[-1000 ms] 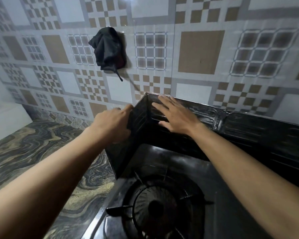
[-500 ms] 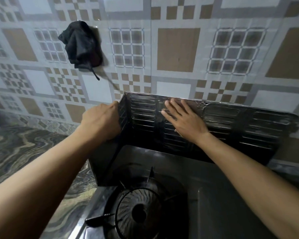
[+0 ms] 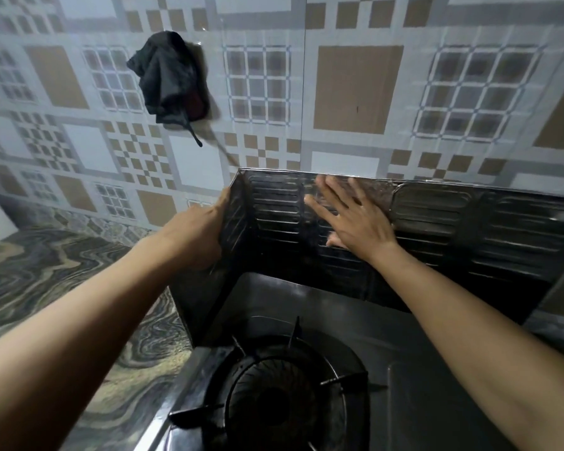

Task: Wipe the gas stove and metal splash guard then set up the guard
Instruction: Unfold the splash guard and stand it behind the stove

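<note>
Upright behind the gas stove [image 3: 404, 369], the metal splash guard [image 3: 437, 222] stands against the tiled wall [image 3: 355, 92], its left wing folded forward along the stove's left edge. The left hand [image 3: 196, 236] has its grip closed around that wing's front edge, while the right hand [image 3: 352, 216] lies flat and wide open, fingers spread, pressed against the back panel. A dark cloth [image 3: 166, 76] hangs on the wall above the marbled desk [image 3: 46, 271].

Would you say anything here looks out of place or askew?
Only mildly: a dark cloth hangs bunched on the tiled wall, left of the stove. The splash guard stands upright behind it.
</note>
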A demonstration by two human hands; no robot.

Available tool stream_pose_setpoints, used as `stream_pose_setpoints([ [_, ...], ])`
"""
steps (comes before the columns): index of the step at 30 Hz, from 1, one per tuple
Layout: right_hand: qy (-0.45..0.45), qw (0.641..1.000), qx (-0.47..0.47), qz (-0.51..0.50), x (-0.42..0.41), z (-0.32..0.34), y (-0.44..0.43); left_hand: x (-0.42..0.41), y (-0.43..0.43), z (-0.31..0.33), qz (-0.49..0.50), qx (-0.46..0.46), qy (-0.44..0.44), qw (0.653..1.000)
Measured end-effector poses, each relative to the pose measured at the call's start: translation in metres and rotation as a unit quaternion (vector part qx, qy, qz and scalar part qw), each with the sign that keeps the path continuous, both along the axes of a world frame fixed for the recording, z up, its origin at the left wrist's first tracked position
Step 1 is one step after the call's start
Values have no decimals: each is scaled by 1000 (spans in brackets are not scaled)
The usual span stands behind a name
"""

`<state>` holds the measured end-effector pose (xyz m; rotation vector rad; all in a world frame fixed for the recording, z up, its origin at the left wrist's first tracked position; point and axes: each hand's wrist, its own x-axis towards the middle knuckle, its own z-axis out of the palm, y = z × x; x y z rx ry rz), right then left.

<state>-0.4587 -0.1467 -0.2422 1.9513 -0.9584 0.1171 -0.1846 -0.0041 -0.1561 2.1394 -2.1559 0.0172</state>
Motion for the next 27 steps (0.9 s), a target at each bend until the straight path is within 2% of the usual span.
stream_pose_setpoints([
  [5, -22, 999, -29, 16, 14, -11, 1, 16, -9, -4, -9, -2, 32, 999],
  [12, -34, 994, -99, 34, 31, -8, -16, 20, -10, -3, -7, 1, 34, 999],
  [18, -27, 996, -85, 16, 23, -10, -7, 26, -11, -1, -2, 9, 14, 1000],
  [23, -40, 992, -39, 111, -7, 2, 9, 14, 0, 4, 28, 9, -87, 996],
  [27, -44, 995, -30, 83, -39, 4, 32, -34, 3, 4, 68, -45, -184, 980],
])
